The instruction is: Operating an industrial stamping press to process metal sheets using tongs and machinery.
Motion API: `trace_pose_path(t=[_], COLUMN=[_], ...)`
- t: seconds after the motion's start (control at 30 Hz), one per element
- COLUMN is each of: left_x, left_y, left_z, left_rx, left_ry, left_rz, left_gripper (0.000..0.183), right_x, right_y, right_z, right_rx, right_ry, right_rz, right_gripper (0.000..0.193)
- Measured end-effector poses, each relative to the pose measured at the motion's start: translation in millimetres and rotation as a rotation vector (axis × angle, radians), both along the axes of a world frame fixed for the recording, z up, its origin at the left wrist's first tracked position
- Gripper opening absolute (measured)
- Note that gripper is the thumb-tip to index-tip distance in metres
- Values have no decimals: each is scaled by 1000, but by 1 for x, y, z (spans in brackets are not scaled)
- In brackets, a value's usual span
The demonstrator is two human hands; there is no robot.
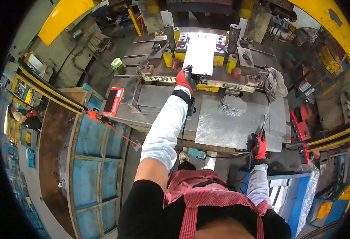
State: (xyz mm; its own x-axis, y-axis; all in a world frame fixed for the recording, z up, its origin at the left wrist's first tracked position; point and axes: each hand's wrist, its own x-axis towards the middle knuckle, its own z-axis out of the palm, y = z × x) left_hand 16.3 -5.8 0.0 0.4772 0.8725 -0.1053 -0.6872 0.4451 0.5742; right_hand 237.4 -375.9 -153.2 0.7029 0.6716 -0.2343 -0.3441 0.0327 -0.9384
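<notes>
Plate [200,53], single, bright and oblong, lies just beyond the left hand [186,78] and a little to its right; its long axis runs away from the wearer, with the near short edge facing those fingers. From my remote seat I judge the left hand much the nearer of the two, as the right hand [258,144] sits well apart, low on the right, by the near edge of a flat metal sheet [212,129]. I cannot tell whether the left fingers pinch the plate's near corner or only rest by it, since a dark shape beside them blurs the contact. The right fingers look curled tight around a silver tool [264,120], which points up and away over the sheet. Counting around the plate, I get two dark perforated posts [234,36], one per side, four yellow cylinders [231,63] and two short red cylinders [236,72]. On the flat sheet I see one heap of small grey pieces [232,106], overlapping too much for me to number. Farther out I count one crumpled grey cloth [274,84], one red-framed dark panel [113,101] and one green-capped container [117,63].
</notes>
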Motion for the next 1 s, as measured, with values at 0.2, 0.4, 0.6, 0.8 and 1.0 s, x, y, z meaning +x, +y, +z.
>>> trace_pose_path(t=[0.2,0.4,0.6,0.8,1.0], left_x=[3,9,5,8,2], left_y=[-4,-5,-5,-8,2], left_z=[6,8,8,7,-2], left_rx=[-78,-99,-61,-27,-30], left_ry=[-9,-39,-10,8,20], left_rz=[35,46,61,79,70], left_gripper=[30,30,29,28,26], right_x=[-7,5,3,-4,-1], right_y=[0,-1,0,2,6], right_z=[16,-5,2,10,0], right_rx=[22,98,99,109,119], right_ry=[-5,57,9,9,1], right_rz=[20,72,52,27,6], right_gripper=[35,45,51,56,61])
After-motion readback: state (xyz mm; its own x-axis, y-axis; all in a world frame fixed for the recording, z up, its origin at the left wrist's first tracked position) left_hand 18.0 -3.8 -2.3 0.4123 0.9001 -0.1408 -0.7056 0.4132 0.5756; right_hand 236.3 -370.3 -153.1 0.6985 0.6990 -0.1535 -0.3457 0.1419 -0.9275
